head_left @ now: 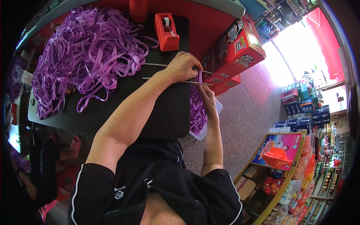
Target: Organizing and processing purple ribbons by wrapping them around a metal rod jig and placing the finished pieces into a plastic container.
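Two thin metal rods [157, 78] lie side by side and stick out past the right edge of the black table. A short length of purple ribbon [200, 77] spans between them. My left hand [183, 66] is over the far rod, fingers curled in a pinch at the ribbon's upper end. Just below the near rod, my right hand [208, 98] has its fingertips closed at the ribbon's lower end; part of that grip is hidden. Under my hands, a whitish plastic tub [217, 112] holds many purple ribbon pieces [197, 110].
A large tangled heap of purple ribbons [93, 56] covers the left of the black table [165, 112]. A red tape dispenser [166, 32] stands at the back. Red cartons [234, 48] are stacked beyond my hands. A display case [277, 165] stands right; another person sits left.
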Available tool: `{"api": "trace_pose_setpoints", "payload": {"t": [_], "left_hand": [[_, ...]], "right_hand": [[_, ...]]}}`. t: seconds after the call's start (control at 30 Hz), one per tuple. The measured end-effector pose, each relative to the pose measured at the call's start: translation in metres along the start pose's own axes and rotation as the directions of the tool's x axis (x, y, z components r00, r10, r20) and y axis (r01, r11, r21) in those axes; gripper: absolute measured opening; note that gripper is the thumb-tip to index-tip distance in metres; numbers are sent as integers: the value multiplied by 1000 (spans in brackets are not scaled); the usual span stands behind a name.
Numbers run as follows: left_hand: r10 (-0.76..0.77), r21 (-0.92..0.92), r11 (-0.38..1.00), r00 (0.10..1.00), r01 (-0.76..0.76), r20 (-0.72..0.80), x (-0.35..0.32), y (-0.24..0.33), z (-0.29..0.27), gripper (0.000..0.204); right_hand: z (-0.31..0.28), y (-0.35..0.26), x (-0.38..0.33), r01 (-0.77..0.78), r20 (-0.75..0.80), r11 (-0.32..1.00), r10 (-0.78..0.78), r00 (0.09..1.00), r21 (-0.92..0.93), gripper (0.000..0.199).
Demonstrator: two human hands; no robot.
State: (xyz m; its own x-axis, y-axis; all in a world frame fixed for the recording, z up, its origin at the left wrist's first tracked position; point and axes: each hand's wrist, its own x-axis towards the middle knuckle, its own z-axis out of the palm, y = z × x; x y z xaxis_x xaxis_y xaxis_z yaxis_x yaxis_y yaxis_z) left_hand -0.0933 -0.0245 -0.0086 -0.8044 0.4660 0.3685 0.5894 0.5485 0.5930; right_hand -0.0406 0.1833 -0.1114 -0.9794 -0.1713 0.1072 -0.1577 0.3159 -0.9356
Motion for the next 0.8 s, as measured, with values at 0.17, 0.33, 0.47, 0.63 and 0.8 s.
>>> {"api": "trace_pose_setpoints", "payload": {"t": [0.17, 0.33, 0.47, 0.63, 0.8], "left_hand": [[-11, -10, 1000, 1000, 11, -3, 0, 3, -2, 29], [-48, -155, 986, 996, 59, 73, 3, 4, -8, 33], [-46, -224, 974, 998, 36, -43, 6, 15, -16, 37], [-398, -331, 839, 902, 431, 166, -5, 54, -34, 33], [-384, -784, 227, 793, 578, 474, -44, 61, -3, 30]], "right_hand": [[7, -60, -44, -96, -59, 970, 112, 992, 224, 35], [-7, -93, -41, -196, 34, 960, 193, 981, 201, 36], [-19, -110, -28, -261, 74, 965, 259, 963, 20, 43], [-31, -125, -10, -395, 159, 918, 386, 908, 23, 39], [-37, -130, -2, -561, 244, 812, 518, 820, 161, 45]]}}
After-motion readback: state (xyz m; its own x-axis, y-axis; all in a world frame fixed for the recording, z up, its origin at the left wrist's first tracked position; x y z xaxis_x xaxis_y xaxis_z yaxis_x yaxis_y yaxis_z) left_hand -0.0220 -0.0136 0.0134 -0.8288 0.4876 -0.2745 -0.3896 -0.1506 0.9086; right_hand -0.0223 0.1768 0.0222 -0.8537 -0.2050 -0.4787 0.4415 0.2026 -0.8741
